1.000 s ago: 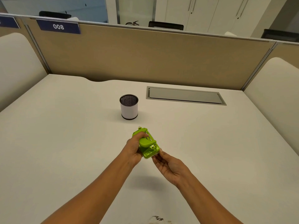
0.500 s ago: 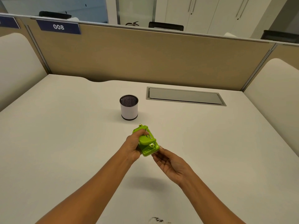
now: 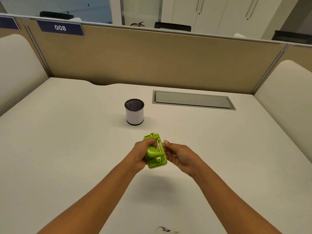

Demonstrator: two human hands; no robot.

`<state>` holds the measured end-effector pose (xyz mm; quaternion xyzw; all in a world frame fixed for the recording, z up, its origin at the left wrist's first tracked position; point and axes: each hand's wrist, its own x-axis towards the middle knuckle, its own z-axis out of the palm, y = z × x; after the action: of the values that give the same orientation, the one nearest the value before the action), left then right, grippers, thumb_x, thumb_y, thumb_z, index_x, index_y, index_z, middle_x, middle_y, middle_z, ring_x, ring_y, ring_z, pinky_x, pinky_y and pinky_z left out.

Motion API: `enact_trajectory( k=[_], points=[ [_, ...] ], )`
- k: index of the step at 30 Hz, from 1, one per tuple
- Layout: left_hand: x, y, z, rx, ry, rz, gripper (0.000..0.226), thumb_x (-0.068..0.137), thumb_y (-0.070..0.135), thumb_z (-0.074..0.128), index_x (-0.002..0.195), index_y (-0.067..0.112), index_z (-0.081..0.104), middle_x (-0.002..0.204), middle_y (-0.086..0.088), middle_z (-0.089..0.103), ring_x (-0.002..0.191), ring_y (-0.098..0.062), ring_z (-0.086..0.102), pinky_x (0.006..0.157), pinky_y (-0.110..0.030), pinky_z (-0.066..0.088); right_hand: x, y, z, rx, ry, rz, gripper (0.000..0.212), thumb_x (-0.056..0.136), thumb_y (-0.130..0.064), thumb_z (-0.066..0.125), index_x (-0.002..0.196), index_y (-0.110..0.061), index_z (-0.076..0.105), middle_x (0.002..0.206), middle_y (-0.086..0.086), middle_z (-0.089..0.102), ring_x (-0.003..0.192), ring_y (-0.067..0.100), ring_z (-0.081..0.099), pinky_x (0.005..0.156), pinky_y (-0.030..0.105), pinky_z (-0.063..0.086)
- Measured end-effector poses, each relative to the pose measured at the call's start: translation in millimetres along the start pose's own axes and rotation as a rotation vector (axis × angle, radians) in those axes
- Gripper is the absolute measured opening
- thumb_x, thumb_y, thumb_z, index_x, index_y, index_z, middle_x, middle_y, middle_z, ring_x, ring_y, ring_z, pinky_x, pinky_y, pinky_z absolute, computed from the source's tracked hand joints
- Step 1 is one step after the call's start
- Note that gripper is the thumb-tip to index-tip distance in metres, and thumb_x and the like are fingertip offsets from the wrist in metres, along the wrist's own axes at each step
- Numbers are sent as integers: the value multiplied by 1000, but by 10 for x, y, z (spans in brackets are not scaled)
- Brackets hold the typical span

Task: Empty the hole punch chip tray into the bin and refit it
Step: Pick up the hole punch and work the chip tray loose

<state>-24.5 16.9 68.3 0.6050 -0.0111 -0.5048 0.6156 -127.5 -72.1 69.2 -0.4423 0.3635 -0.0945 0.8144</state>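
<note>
Gripping one hole punch (image 3: pixel 156 153), two hands (image 3: pixel 140 155) (image 3: pixel 180 154); one bin (image 3: pixel 134 114) beyond, upright.

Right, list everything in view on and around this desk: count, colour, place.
hole punch: one, bright green, held above the desk, near centre
bin: one, black mesh with a white wrap, upright on the desk beyond the punch
desk: one, off-white
hatch: one, grey, set flush in the desk, far right
partition: one, tan, behind the desk
number plate: one, blue, reads 008, top left of the partition
side panels: two, cream, left and right
dark scrap: one, at the bottom edge, too blurred to tell
left hand: grips the punch's left side
right hand: pinches its right edge
</note>
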Motion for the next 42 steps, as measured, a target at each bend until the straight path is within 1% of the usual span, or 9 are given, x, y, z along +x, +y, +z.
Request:
enact_trajectory(
  k=[5,9,19,24,30,33,35,38,42],
  points=[
    [-27,-2,39,40,-16,7,11,78,5,48,78,12,57,71,-10,58,63,-22,57,59,-28,49,54,22,75,16,-3,-16,17,91,-14,53,86,-4,67,77,6,69,63,12,67,59,19,57],
    [-32,5,35,53,-26,17,13,79,5,47,76,12,57,70,-9,57,62,-22,56,59,-26,49,48,19,96,46,24,-15,19,91,-11,53,80,-4,67,64,3,71,55,11,67,54,20,57],
    [-30,8,20,68,-28,16,13,79,5,47,74,13,57,66,-8,57,59,-21,56,57,-25,48,55,22,124,75,68,-6,22,92,-9,50,76,-5,65,54,1,70,50,9,66,48,19,56],
    [-23,5,8,79,-28,7,14,78,4,47,72,12,57,60,-7,57,58,-21,56,56,-25,48,57,36,151,70,106,-8,22,93,-9,48,77,-4,62,74,10,62,65,16,60,49,18,55],
    [-23,23,9,78,-37,0,14,78,3,46,75,12,56,68,-9,56,61,-22,55,59,-27,48,67,50,166,76,151,23,24,94,-8,47,76,-4,62,74,10,61,64,16,58,46,18,54],
    [-25,45,23,83,-38,-5,15,78,3,44,75,12,56,69,-9,56,61,-22,55,59,-27,48,72,61,158,94,170,44,21,94,-8,46,96,3,64,74,11,60,63,17,57,46,19,54],
    [-21,49,27,80,-40,-5,15,78,3,44,75,12,56,71,-10,56,63,-23,55,61,-28,48,73,62,156,95,175,40,27,94,-8,47,112,9,59,74,10,61,64,17,58,49,20,54],
    [-14,41,32,70,-39,-5,14,79,3,45,76,11,56,72,-11,56,64,-23,55,63,-30,47,77,66,147,85,184,26,30,93,-8,49,116,10,58,75,11,61,65,17,58,56,23,53],
    [-4,27,33,55,-38,-6,14,80,4,45,75,11,56,72,-11,56,64,-23,55,64,-29,47,81,73,140,46,203,0,29,90,-9,54,111,10,61,76,12,63,65,19,59,65,27,52]
  ],
)
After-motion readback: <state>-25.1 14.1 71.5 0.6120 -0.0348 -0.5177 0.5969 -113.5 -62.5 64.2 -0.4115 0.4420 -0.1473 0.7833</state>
